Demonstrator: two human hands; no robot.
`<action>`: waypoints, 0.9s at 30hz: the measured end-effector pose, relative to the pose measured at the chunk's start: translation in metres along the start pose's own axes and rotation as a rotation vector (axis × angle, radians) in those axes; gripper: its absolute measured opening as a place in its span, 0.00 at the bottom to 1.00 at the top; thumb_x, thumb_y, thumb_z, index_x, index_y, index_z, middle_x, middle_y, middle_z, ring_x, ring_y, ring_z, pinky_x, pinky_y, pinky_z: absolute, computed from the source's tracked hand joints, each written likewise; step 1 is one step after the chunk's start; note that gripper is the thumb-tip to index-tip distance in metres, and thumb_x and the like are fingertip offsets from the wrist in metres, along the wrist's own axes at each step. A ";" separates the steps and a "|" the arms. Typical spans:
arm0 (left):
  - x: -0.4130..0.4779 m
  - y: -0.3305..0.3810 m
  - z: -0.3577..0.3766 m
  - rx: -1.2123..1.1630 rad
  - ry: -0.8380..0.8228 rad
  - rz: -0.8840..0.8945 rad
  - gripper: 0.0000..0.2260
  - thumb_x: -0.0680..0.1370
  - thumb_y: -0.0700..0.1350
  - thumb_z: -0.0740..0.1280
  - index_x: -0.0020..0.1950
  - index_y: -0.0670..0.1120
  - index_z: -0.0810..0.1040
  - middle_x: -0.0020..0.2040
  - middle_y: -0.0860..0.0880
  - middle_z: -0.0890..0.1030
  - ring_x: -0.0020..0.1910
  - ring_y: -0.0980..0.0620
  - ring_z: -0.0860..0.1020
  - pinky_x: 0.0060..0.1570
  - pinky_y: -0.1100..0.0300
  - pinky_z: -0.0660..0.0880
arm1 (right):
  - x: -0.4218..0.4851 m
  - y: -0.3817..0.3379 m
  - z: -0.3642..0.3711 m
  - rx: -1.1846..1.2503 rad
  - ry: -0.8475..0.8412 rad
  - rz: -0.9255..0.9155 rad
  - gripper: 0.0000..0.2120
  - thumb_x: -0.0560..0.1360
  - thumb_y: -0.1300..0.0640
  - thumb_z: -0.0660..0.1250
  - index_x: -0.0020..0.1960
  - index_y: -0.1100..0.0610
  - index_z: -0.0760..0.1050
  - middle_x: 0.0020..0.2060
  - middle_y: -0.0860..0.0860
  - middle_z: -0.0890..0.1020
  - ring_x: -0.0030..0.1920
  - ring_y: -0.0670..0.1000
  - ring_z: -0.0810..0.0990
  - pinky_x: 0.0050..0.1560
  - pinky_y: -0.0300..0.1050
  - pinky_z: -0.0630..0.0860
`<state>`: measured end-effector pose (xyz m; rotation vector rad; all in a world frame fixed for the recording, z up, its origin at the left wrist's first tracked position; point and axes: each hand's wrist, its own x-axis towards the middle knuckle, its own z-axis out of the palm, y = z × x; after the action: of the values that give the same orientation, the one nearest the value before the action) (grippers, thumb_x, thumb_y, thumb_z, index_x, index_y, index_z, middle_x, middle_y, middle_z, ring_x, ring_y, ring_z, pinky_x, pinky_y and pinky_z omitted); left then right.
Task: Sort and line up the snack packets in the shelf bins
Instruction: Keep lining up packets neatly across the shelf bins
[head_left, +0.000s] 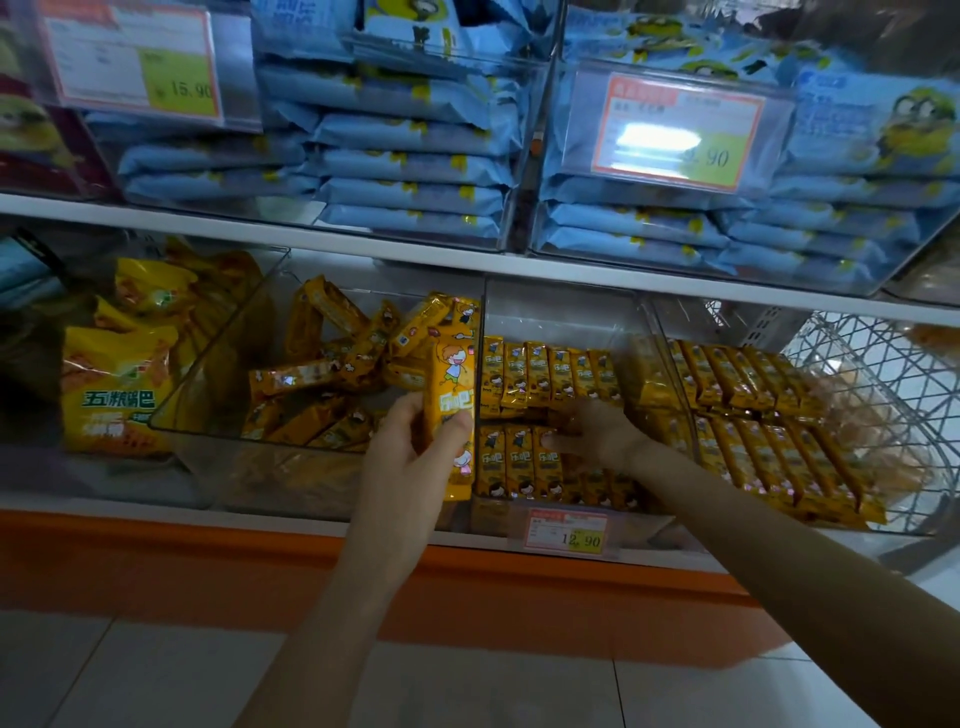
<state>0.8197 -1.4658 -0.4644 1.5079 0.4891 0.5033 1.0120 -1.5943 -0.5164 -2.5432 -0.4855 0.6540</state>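
Note:
My left hand (410, 452) grips an upright yellow snack packet (453, 384) with a cartoon child on it, at the wall between two clear bins. My right hand (592, 431) reaches into the middle bin (561, 317), its fingers resting on the lined-up yellow packets (545, 374) there. The left bin (228, 332) holds a loose jumble of the same yellow packets (332, 364). Another bin on the right holds neat rows of yellow packets (753, 415).
Larger yellow bags (119, 384) lie at the far left. Stacked blue packets (410, 171) fill clear bins on the shelf above, with price tags (675, 130) in front. A wire basket (878, 374) stands at the right. A price label (566, 532) sits on the orange-edged shelf front.

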 end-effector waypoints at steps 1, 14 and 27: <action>-0.001 0.000 0.000 -0.001 -0.015 0.009 0.05 0.77 0.46 0.65 0.51 0.55 0.75 0.46 0.55 0.80 0.43 0.61 0.79 0.37 0.72 0.73 | -0.004 -0.001 -0.002 -0.105 0.078 -0.054 0.24 0.75 0.53 0.68 0.67 0.59 0.67 0.59 0.56 0.77 0.53 0.54 0.80 0.50 0.45 0.78; -0.005 -0.013 0.005 0.539 -0.120 0.357 0.17 0.77 0.53 0.64 0.66 0.54 0.71 0.53 0.59 0.73 0.52 0.64 0.70 0.51 0.67 0.69 | -0.094 -0.055 -0.033 0.735 0.057 -0.390 0.12 0.75 0.58 0.67 0.58 0.59 0.73 0.48 0.53 0.81 0.46 0.47 0.81 0.46 0.39 0.79; -0.003 -0.034 -0.018 1.097 0.001 0.599 0.16 0.74 0.53 0.55 0.47 0.46 0.79 0.42 0.52 0.76 0.43 0.49 0.76 0.41 0.55 0.73 | -0.008 -0.004 -0.022 0.047 -0.101 0.130 0.36 0.78 0.59 0.64 0.76 0.60 0.46 0.71 0.60 0.64 0.55 0.56 0.80 0.51 0.47 0.80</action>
<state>0.8068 -1.4531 -0.4986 2.7459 0.2992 0.7489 1.0162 -1.6020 -0.4940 -2.5219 -0.3357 0.8341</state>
